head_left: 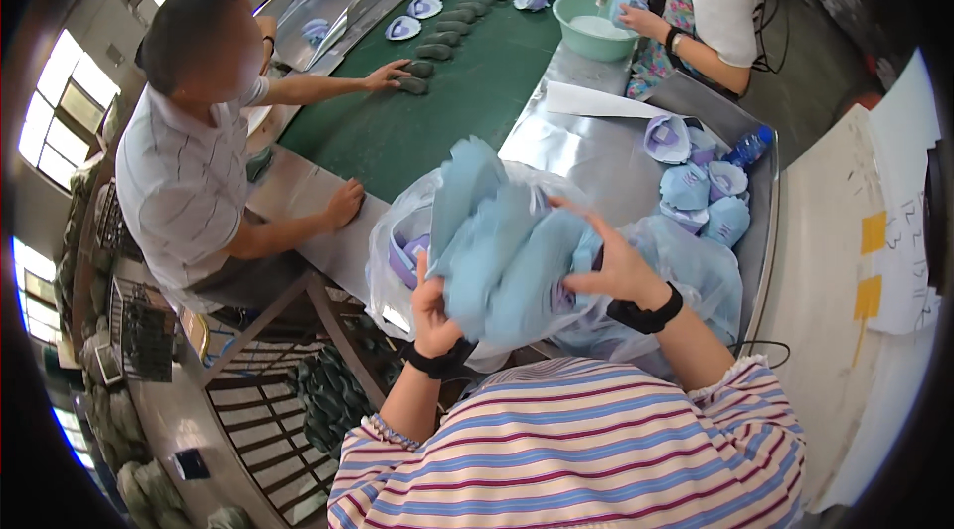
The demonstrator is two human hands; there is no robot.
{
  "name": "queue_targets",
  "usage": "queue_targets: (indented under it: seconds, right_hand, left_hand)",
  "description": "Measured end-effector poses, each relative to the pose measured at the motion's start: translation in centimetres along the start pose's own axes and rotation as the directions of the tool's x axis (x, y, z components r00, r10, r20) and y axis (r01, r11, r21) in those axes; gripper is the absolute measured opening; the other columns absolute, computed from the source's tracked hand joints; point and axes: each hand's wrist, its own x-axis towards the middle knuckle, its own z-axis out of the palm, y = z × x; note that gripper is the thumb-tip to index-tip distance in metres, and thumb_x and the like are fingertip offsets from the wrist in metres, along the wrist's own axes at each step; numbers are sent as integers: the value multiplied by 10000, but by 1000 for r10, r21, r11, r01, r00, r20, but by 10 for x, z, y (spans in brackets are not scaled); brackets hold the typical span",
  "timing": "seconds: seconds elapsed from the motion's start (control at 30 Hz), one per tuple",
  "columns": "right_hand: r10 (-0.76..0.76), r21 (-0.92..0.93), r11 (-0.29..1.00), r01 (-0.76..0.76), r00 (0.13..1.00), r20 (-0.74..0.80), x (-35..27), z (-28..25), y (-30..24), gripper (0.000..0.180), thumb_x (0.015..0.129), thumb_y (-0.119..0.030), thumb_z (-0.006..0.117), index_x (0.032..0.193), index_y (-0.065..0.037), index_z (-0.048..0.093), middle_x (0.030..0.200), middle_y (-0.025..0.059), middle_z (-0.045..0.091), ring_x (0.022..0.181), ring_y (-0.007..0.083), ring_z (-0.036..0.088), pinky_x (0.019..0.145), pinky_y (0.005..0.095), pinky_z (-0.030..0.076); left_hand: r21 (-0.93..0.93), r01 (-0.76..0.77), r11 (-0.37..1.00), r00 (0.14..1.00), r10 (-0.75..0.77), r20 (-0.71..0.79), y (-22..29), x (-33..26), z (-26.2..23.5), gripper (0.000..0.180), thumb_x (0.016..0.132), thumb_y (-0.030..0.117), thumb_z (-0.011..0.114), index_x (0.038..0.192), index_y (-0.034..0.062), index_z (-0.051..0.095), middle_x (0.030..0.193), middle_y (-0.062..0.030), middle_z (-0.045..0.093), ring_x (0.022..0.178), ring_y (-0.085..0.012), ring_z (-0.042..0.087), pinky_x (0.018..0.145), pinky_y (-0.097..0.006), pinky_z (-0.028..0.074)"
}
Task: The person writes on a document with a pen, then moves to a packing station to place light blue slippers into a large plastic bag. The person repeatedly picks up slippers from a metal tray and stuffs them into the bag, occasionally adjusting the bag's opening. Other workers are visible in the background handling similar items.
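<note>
A loose bundle of light blue shoe uppers (497,261), blurred by motion, is held up in front of me between both hands. My left hand (434,318) grips its lower left side, the thumb pressed against the pieces. On the right side my right hand (621,266) holds the bundle, with thumb and fingers reaching round its edge. Below lies a clear plastic bag (686,261), spread over the metal table on both sides of the bundle. Inside the bag's left part a purple-lined upper (405,256) shows. Much of the bag is hidden by the bundle.
A green conveyor belt (348,147) carries dark shoe lasts (447,39) and uppers. A person (189,151) at left touches a last; another (686,22) works by a green basin (596,27). Several uppers (686,186) and a blue bottle (752,145) lie at right. A metal rack (273,430) stands lower left.
</note>
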Motion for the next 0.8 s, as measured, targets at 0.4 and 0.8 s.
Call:
queue_targets:
  seconds: [0.4, 0.8]
  right_hand:
    - [11, -273, 961, -51, 989, -145, -60, 7, -15, 596, 628, -260, 742, 1081, 8, 462, 980, 159, 550, 880, 282, 565, 790, 325, 432]
    - [-223, 39, 975, 220, 952, 209, -46, -32, -29, 162, 642, -34, 709, 702, -45, 560, 1112, 141, 531, 873, 232, 557, 716, 298, 440]
  left_hand:
    - [-502, 217, 837, 930, -334, -154, 2, -61, 15, 202, 745, 63, 545, 893, -58, 612, 1135, -168, 534, 1101, -222, 468, 918, -365, 338]
    - [-86, -1, 996, 994, -8, -105, 5, -13, 2, 340, 643, 253, 721, 819, -13, 601, 1050, -95, 478, 958, -221, 461, 850, -335, 339]
